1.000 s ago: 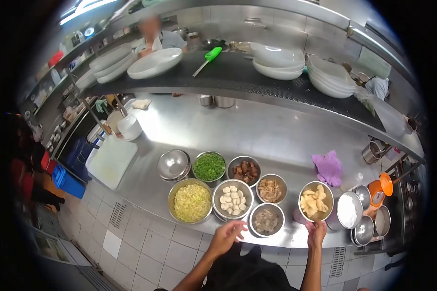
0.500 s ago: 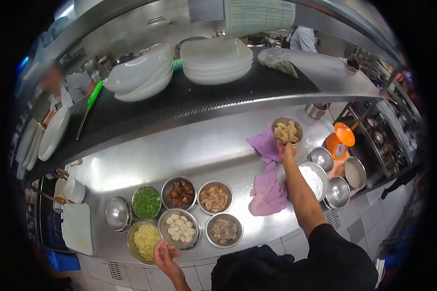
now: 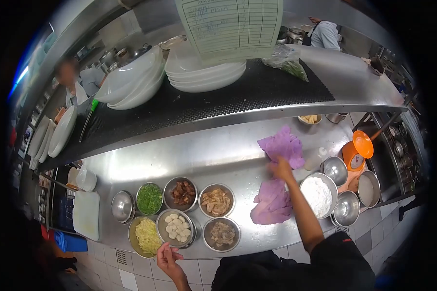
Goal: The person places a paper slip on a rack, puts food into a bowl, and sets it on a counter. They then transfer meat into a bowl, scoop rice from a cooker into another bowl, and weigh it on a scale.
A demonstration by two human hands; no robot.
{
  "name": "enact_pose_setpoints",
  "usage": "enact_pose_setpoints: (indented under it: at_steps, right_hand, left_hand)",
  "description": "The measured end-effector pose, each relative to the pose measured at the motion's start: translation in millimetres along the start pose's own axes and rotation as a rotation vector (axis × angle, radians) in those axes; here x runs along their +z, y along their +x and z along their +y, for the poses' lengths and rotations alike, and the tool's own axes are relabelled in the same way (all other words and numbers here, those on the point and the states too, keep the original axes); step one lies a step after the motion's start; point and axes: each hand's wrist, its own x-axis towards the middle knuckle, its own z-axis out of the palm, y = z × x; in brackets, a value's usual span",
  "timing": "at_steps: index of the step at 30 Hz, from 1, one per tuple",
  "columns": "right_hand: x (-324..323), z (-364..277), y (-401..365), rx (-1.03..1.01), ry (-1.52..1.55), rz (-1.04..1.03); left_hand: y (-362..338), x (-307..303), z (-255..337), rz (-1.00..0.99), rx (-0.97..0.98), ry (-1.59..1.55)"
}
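My right hand (image 3: 280, 169) is blurred by motion at the near edge of a crumpled purple cloth (image 3: 287, 145). Whether its fingers grip the cloth cannot be made out. A second purple cloth (image 3: 272, 202) lies just below it. My left hand (image 3: 169, 262) hovers at the counter's front edge, fingers loosely curled and apart, holding nothing. Closest to it are a bowl of round white pieces (image 3: 177, 228) and a bowl of pale yellow shreds (image 3: 147, 236). Farther back, a metal bowl of yellowish chunks (image 3: 310, 119) is partly hidden by the shelf edge.
Bowls of chopped greens (image 3: 149, 199), brown chunks (image 3: 180, 193), sliced meat (image 3: 217, 201) and greyish pieces (image 3: 222, 234) stand at left. White powder (image 3: 317, 196) and an orange scale (image 3: 357, 150) are right. White dishes (image 3: 206, 82) line the overhead shelf; two people work beyond.
My right hand has let go of the bowl of yellowish chunks, which now stands farther back, and has drawn back to the purple cloth. The left hand stays nearly put; the camera view has shifted.
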Motion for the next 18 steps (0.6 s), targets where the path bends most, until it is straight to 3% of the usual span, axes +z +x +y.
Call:
enact_pose_setpoints:
  at_steps: [1,3,4,6,9,13,15,16,18]
  right_hand:
    - [18,4,-34,-0.027,-0.059,-0.056]
    - [10,-44,-100,0.087,-0.393,-0.358]
    - [22,-37,-123,0.111,-0.386,-0.361]
    - [39,-15,-170,-0.118,-0.332,0.051]
    - [67,5,-193,-0.144,-0.335,0.256]
    - [49,-4,-187,-0.164,-0.410,0.350]
    - [29,-36,-187,-0.011,-0.446,0.131]
    - [32,-43,-194,0.010,-0.456,0.170]
    - [44,-67,-210,-0.096,-0.329,0.236]
  left_hand:
    - [1,5,1,-0.039,0.028,0.022]
    - [4,12,1,-0.089,0.053,0.054]
    - [5,14,-1,-0.117,0.069,0.064]
    - [7,18,-6,-0.200,0.061,0.094]
    - [10,28,-16,-0.291,0.040,0.071]
    - [10,42,-19,-0.542,0.000,0.075]
    - [18,40,-16,-0.705,-0.013,0.116]
    - [20,34,-12,-0.674,-0.008,0.103]
    - [29,16,0,-0.817,0.154,0.205]
